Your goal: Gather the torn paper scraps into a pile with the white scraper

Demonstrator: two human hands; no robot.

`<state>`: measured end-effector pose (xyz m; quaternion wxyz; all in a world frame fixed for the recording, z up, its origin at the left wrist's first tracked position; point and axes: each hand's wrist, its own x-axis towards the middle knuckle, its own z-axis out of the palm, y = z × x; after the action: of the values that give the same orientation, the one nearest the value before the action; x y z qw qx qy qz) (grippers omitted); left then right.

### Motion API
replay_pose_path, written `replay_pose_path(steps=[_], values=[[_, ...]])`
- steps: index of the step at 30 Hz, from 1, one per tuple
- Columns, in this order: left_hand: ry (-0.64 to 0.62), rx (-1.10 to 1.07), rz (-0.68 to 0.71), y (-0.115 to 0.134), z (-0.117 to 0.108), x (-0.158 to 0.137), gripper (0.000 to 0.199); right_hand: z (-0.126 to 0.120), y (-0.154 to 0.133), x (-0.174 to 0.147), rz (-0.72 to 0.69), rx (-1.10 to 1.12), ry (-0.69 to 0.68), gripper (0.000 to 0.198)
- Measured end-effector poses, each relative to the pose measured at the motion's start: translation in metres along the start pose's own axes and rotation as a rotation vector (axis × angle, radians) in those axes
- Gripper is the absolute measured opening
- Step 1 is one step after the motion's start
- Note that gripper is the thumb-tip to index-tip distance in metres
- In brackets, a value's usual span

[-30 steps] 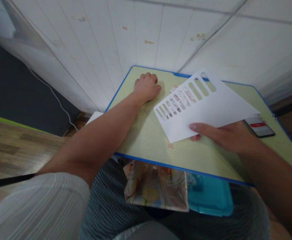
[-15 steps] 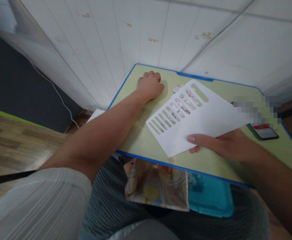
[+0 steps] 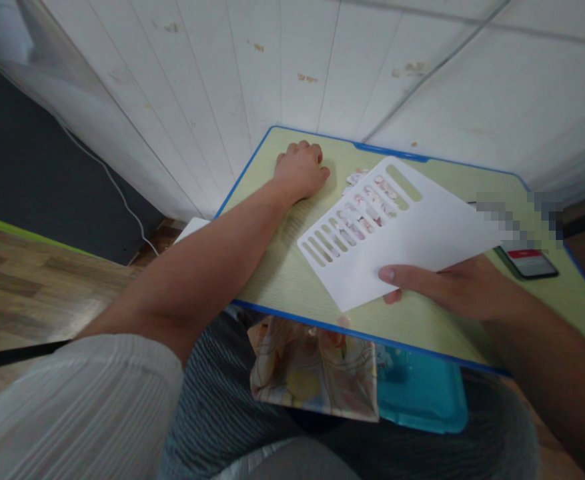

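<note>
A thin white sheet (image 3: 402, 247) with a row of rounded slots of graded length along one edge tilts over the table. My right hand (image 3: 437, 283) grips its lower edge, thumb on top and fingertips underneath. Through the slots, small pinkish-white patterned pieces (image 3: 357, 176) show on the tabletop; a few also stick out past the sheet's far edge, and the sheet covers the others. My left hand (image 3: 302, 170) rests palm down on the table's far left part, fingers curled in a loose fist. Nothing shows in it, though its underside is hidden.
The light green table (image 3: 267, 280) has a blue rim and stands against a white panelled wall (image 3: 302, 60). A phone (image 3: 535, 263) lies at the right, partly blurred. Below the near edge are a flowered cloth pouch (image 3: 317, 373) and a turquoise plastic case (image 3: 422, 393).
The white sheet has shifted slightly to the right with my right hand, so its slots line up differently over the patterned pieces. My left hand stays in place.
</note>
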<state>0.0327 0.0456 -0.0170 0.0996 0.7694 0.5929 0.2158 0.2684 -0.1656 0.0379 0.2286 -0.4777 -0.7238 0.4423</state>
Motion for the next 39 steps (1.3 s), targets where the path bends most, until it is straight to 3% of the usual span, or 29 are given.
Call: replay_pose_path(steps=[9, 16, 19, 23, 28, 35, 39], values=[[-0.014, 0.014, -0.005, 0.001, 0.000, 0.000, 0.042, -0.003, 0.001, -0.001, -0.017, 0.054, -0.049, 0.037], [-0.085, 0.012, -0.035, 0.005, -0.006, -0.004, 0.054, -0.012, 0.010, 0.015, -0.060, -0.096, 0.287, 0.056], [-0.087, 0.028, -0.033, 0.007, -0.009, -0.007, 0.053, -0.012, 0.016, 0.018, -0.061, -0.157, 0.330, 0.055], [-0.064, 0.073, -0.005, 0.008, -0.010, -0.008, 0.039, -0.008, 0.023, 0.018, -0.057, -0.197, 0.304, 0.052], [-0.024, 0.075, 0.003, 0.006, -0.005, -0.004, 0.043, -0.016, 0.028, 0.015, -0.077, -0.270, 0.276, 0.048], [-0.032, 0.024, -0.011, 0.002, -0.004, -0.003, 0.049, -0.048, 0.017, 0.002, -0.086, -0.217, 0.011, 0.045], [-0.016, 0.010, 0.000, 0.000, -0.004, -0.002, 0.048, -0.055, 0.015, 0.000, -0.065, -0.118, -0.026, 0.043]])
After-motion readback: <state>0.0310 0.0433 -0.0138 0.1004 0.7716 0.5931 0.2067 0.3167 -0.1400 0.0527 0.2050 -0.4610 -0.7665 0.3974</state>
